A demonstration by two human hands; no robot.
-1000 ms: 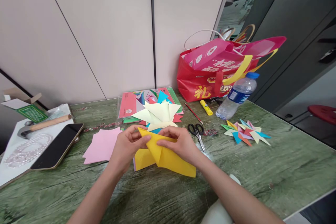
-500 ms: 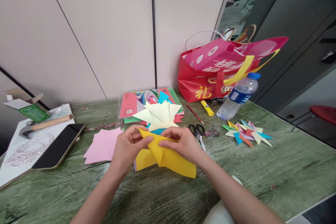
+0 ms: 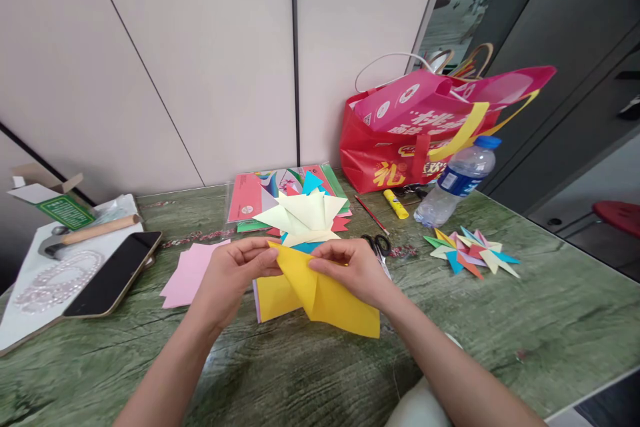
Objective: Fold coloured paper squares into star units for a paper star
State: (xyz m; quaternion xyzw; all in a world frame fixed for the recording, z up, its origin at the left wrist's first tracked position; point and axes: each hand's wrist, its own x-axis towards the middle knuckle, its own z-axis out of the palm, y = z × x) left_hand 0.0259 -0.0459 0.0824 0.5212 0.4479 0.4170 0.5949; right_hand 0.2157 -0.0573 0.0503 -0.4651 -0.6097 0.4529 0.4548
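A partly folded sheet of yellow paper (image 3: 325, 293) is held up between my two hands, with a crease and a raised fold near its middle. My left hand (image 3: 240, 270) pinches its upper left corner between thumb and fingers. Along the upper edge, my right hand (image 3: 353, 268) grips the sheet, thumb in front. Beneath it lies another flat yellow sheet (image 3: 277, 299) with a purple edge showing. Just beyond the hands sits a pile of folded cream paper pieces (image 3: 305, 213), with blue and red ones partly hidden under it. Pink paper sheets (image 3: 187, 277) lie left of my left hand.
Black-handled scissors (image 3: 381, 247), a pencil (image 3: 371, 213) and a yellow glue stick (image 3: 396, 204) lie behind my right hand. Further right are a water bottle (image 3: 457, 180), a red bag (image 3: 400, 140) and folded paper stars (image 3: 473, 251). A phone (image 3: 115, 273) and hammer (image 3: 95, 232) lie left.
My left hand has shifted slightly left and its thumb now sits nearer the paper's corner tip. My right hand has moved slightly right, still gripping the yellow sheet.
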